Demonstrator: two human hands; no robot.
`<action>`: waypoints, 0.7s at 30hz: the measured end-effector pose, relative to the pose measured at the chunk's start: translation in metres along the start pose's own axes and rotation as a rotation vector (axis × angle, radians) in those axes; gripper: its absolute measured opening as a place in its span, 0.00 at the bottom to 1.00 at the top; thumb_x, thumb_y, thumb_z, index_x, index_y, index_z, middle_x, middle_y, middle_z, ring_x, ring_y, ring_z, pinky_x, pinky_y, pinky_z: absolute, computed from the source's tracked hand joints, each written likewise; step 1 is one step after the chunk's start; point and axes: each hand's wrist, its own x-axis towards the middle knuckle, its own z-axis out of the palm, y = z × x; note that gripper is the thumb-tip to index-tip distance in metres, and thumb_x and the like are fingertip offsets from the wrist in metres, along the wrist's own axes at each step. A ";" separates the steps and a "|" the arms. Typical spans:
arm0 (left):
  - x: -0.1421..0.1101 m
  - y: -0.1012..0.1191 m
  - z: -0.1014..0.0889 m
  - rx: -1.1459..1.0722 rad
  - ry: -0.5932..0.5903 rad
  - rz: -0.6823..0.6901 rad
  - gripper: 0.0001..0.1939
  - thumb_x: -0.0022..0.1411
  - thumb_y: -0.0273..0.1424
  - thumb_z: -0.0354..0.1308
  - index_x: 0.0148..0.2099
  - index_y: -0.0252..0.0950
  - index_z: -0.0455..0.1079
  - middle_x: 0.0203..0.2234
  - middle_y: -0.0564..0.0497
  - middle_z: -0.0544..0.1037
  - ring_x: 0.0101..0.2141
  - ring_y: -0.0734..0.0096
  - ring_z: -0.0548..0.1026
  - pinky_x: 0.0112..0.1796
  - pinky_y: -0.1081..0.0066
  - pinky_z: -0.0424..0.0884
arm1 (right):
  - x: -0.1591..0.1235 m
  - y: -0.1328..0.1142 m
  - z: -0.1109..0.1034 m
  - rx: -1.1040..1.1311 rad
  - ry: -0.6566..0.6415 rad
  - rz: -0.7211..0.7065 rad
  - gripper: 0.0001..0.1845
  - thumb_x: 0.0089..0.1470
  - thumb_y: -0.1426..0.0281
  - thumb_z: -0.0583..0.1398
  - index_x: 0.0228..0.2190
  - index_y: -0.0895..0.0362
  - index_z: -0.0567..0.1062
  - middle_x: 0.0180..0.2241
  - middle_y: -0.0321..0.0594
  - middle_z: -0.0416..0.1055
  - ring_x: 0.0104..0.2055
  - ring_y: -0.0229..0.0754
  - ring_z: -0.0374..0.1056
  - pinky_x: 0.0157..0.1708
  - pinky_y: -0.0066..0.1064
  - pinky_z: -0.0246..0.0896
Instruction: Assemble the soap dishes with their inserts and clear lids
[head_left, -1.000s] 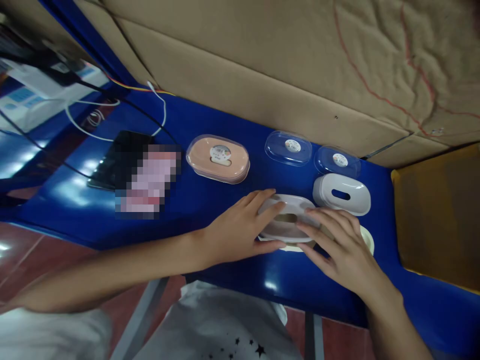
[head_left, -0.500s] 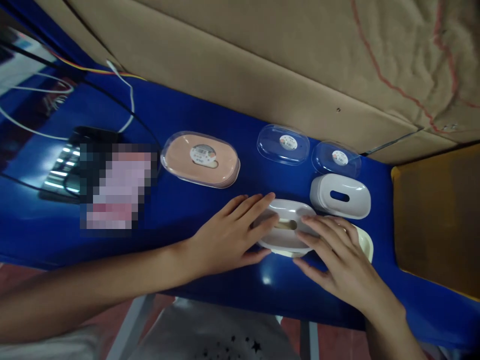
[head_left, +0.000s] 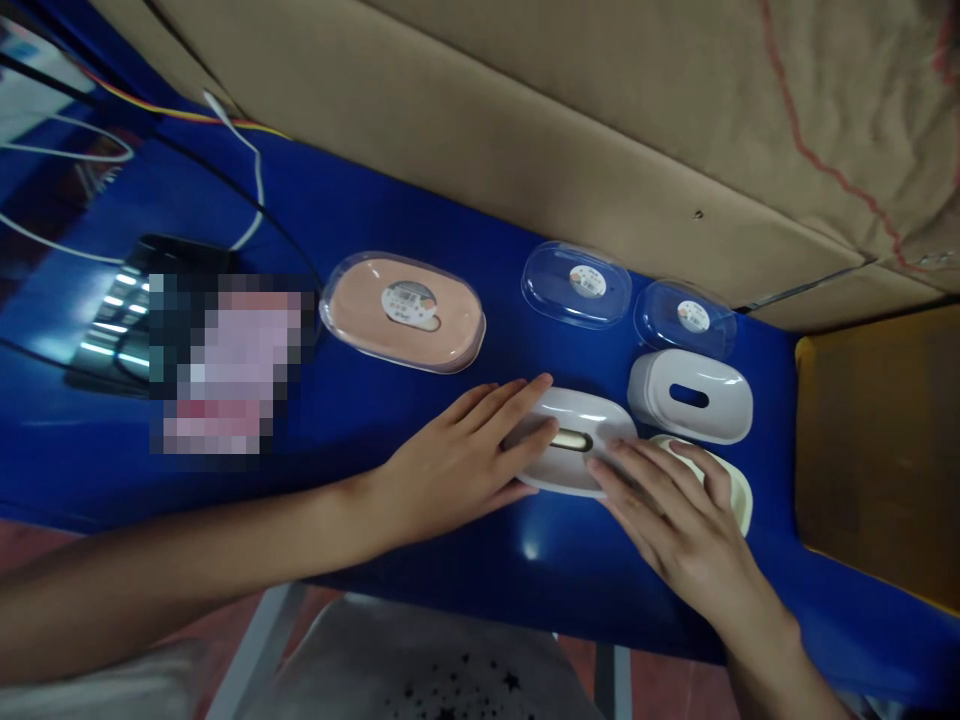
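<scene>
A white oval plastic tray with a slot (head_left: 589, 405) lies between my two hands, near the front of the table. Something cream-coloured shows through its slot. My left hand (head_left: 469, 455) grips its left end, fingers along the top and the thumb at the near edge. On the right end rests my right hand (head_left: 679, 510), fingertips on the surface, its thumb mostly hidden. Partly behind the right hand is a cream oval piece (head_left: 739, 490). Beyond that stands a stack of white slotted oval trays (head_left: 731, 395). What lies under the held tray is hidden.
A pink oval box with a clear cover (head_left: 352, 300) sits to the left. Two clear lids, a left one (head_left: 544, 285) and a right one (head_left: 652, 315), lie by the cardboard wall (head_left: 510, 160). A brown box (head_left: 877, 440) bounds the right; cables and a dark device (head_left: 124, 330) are left.
The white tray has settled more level; the cream edge that stuck out below its near rim is no longer visible. My right thumb has drawn in under the fingers. The view has shifted slightly.
</scene>
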 end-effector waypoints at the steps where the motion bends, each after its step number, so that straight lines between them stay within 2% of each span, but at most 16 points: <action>1: 0.000 -0.001 0.001 0.008 0.003 0.002 0.33 0.72 0.40 0.68 0.71 0.31 0.65 0.74 0.24 0.61 0.67 0.34 0.72 0.62 0.44 0.75 | 0.000 0.000 0.000 -0.019 -0.002 0.001 0.28 0.68 0.82 0.61 0.66 0.55 0.74 0.64 0.46 0.77 0.66 0.50 0.71 0.70 0.49 0.51; 4: 0.000 -0.003 0.003 0.020 0.006 0.005 0.36 0.71 0.37 0.69 0.74 0.32 0.62 0.75 0.26 0.59 0.70 0.36 0.69 0.64 0.44 0.73 | 0.000 0.000 0.001 -0.022 -0.023 -0.013 0.29 0.69 0.82 0.60 0.67 0.55 0.73 0.67 0.46 0.75 0.67 0.51 0.70 0.69 0.49 0.52; 6: 0.000 -0.003 0.005 0.018 0.011 0.009 0.36 0.72 0.38 0.68 0.75 0.32 0.61 0.76 0.26 0.58 0.71 0.36 0.67 0.66 0.43 0.71 | 0.001 -0.001 0.003 -0.013 -0.027 -0.022 0.29 0.69 0.82 0.59 0.67 0.55 0.73 0.67 0.46 0.74 0.66 0.51 0.70 0.69 0.50 0.52; 10: 0.001 -0.002 0.001 -0.007 0.035 0.032 0.34 0.77 0.47 0.60 0.75 0.33 0.63 0.75 0.25 0.59 0.72 0.34 0.65 0.66 0.40 0.69 | 0.006 -0.002 0.007 -0.011 -0.017 -0.013 0.26 0.70 0.80 0.60 0.66 0.55 0.73 0.67 0.46 0.74 0.66 0.51 0.71 0.67 0.49 0.53; 12: 0.008 -0.001 -0.006 0.019 0.060 0.028 0.31 0.79 0.44 0.58 0.74 0.33 0.64 0.75 0.25 0.59 0.72 0.36 0.65 0.66 0.42 0.70 | 0.008 -0.002 0.009 -0.017 -0.009 -0.007 0.24 0.71 0.76 0.61 0.65 0.55 0.74 0.67 0.46 0.75 0.66 0.52 0.70 0.67 0.50 0.53; 16: 0.046 -0.006 -0.022 0.173 0.072 -0.069 0.25 0.80 0.34 0.53 0.74 0.34 0.65 0.74 0.26 0.62 0.70 0.36 0.68 0.65 0.42 0.69 | 0.010 -0.002 0.012 -0.011 -0.008 -0.005 0.22 0.73 0.69 0.60 0.65 0.55 0.73 0.68 0.49 0.73 0.68 0.53 0.68 0.67 0.51 0.54; 18: 0.075 -0.011 -0.026 0.225 0.014 -0.191 0.27 0.79 0.33 0.54 0.75 0.32 0.64 0.73 0.25 0.62 0.70 0.37 0.68 0.64 0.45 0.70 | 0.009 -0.001 0.012 -0.006 -0.003 -0.009 0.23 0.73 0.68 0.60 0.66 0.54 0.72 0.69 0.50 0.71 0.69 0.54 0.67 0.67 0.52 0.54; 21: 0.115 -0.020 -0.028 0.260 -0.114 -0.322 0.33 0.77 0.32 0.58 0.78 0.29 0.57 0.76 0.22 0.55 0.74 0.33 0.59 0.67 0.44 0.63 | 0.009 0.002 0.011 -0.002 0.029 -0.009 0.22 0.73 0.67 0.60 0.65 0.53 0.73 0.68 0.52 0.71 0.69 0.55 0.66 0.67 0.53 0.56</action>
